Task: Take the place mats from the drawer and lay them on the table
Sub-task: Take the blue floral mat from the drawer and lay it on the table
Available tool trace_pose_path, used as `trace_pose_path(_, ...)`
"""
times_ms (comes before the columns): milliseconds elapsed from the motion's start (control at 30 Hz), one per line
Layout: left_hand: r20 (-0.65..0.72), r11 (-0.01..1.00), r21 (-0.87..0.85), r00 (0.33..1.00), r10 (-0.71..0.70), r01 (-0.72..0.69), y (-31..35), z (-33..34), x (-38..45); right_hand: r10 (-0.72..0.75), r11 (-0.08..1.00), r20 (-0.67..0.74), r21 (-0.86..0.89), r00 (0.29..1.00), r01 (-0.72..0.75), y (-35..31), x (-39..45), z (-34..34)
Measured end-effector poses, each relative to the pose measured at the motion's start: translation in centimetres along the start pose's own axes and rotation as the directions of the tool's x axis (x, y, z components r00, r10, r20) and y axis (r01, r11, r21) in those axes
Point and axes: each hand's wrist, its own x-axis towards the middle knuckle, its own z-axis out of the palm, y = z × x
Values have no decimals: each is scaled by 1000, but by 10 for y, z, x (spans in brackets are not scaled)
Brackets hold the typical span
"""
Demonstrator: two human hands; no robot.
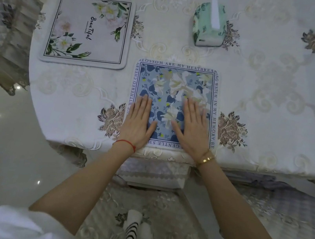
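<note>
Head view, looking down: both my palms lie flat on the blue floral place mat (173, 101), which sits at the near edge of the table (281, 87), its near border running along that edge. My left hand (138, 121) covers the mat's near-left corner, fingers straight and close together, thumb angled out toward the middle. My right hand (191, 127) rests on the near-right part, fingers straight and slightly fanned, thumb pointing inward. Neither hand curls round anything; they simply press on the mat's surface, and a strip of the blue pattern shows between my two thumbs.

The white floral place mat (89, 30) lies flat toward the table's far-left edge, well apart from my fingers. A green tissue pack (208, 25) stands beyond the blue mat, toward the far edge, with a tissue sticking up.

My hands hide much of the lettering along the blue mat's near border, so only a few words of it show. The fingertips of my right hand look smeared, perhaps from blur, so I cannot tell exactly where they end. A red string bracelet (126, 143) circles my left wrist, a gold bracelet (206, 158) my right.
</note>
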Motion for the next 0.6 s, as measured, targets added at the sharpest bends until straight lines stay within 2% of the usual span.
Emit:
trace_pose_path(167,-14,999,-1,999,32,-32,6,0,23,6,1000,11,-7,1000,-6,-6,30,6)
trace_pose_path(267,-42,1000,-12,999,-23,22,-5,-2,20,10,999,-11,-41,1000,-10,1,25,5)
trace_pose_path(400,-39,995,-25,995,-95,94,-33,-10,11,85,996,3,-26,996,-85,26,12,-2)
trace_pose_path(600,-31,999,9,999,-42,42,-48,-17,14,146,989,-16,-4,989,-146,45,11,-13)
